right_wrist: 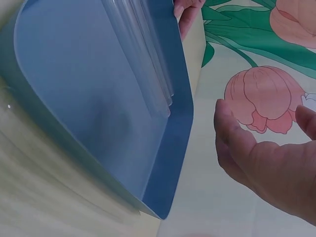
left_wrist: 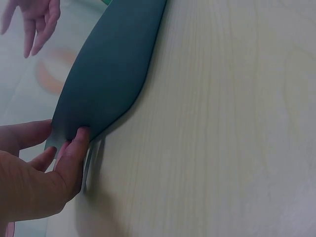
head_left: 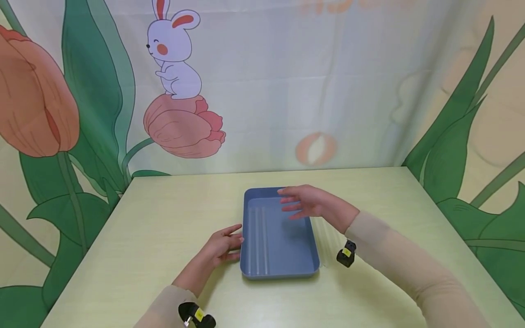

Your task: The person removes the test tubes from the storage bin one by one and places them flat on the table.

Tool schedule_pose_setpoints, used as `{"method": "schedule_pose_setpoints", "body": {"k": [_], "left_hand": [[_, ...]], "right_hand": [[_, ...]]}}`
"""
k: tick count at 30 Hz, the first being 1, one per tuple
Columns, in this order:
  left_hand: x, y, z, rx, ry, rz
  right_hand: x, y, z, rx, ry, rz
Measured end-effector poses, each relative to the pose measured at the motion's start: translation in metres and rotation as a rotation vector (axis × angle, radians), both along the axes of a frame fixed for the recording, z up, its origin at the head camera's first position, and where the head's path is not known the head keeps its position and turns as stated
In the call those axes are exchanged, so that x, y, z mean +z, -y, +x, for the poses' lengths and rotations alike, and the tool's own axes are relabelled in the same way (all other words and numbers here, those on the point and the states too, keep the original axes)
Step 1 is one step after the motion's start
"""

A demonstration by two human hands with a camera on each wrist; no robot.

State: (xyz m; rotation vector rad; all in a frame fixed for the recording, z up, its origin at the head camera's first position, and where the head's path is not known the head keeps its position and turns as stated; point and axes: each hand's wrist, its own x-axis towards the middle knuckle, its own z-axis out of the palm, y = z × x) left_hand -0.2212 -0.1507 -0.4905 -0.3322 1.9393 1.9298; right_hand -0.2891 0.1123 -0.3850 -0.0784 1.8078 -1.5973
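Looking across a pale, faintly wood-grained table (head_left: pixel 156 228), narrowing toward the far edge and meeting a white printed curtain (head_left: pixel 262 68) there. Seeing on that cloth a rabbit (head_left: pixel 178 50) perching on a pink tulip (head_left: pixel 180 127), near the far left corner, and a faded orange oval (head_left: pixel 303 148) just above the far edge. Spotting more print past the side edges: an orange tulip (head_left: pixel 37 95) on the left, tall green leaves (head_left: pixel 451 155) on the right.

Finding one blue tray (head_left: pixel 291 255) on the table, lying near the far edge, roughly midway between the left and right edges, and turning a short side toward the far edge. Making out clear, ridge-like strips (head_left: pixel 258 241) inside, running lengthwise along the tray's left side; not telling whether loose or moulded in. Catching faint clear streaks (head_left: pixel 326 241) just beside the tray's right wall, too dim for naming.

Noting on the tray a smooth matt floor, low walls and rounded corners. Touching the left wall with the left hand (head_left: pixel 223 245), holding the fingers apart and mostly straight. Hovering over the tray's far right corner with the right hand (head_left: pixel 305 200), spreading relaxed fingers apart. Wearing pale sleeves (head_left: pixel 398 255) and small black cameras (head_left: pixel 346 253) at both wrists.
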Motion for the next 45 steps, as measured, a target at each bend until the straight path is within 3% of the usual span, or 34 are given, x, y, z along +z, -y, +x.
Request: {"method": "schedule_pose_setpoints", "body": {"k": [11, 19, 28, 40, 43, 45], "left_hand": [[0.000, 0.000, 0.000, -0.005, 0.000, -0.003], [0.000, 0.001, 0.000, -0.001, 0.000, -0.002], [0.002, 0.000, 0.000, -0.007, 0.003, -0.012], [0.002, -0.001, 0.001, 0.002, 0.000, -0.006], [0.002, -0.001, 0.001, 0.000, -0.003, -0.005], [0.001, 0.000, 0.001, -0.001, -0.001, -0.008]], "right_hand": [[-0.021, 0.017, -0.008, -0.011, 0.098, 0.010], [-0.047, 0.026, -0.025, -0.031, 0.145, 0.055], [-0.052, 0.040, -0.020, -0.074, 0.168, 0.090], [-0.070, 0.062, -0.021, -0.142, 0.201, 0.170], [-0.090, 0.064, -0.032, -0.164, 0.195, 0.175], [-0.116, 0.065, -0.048, -0.176, 0.195, 0.160]]}}
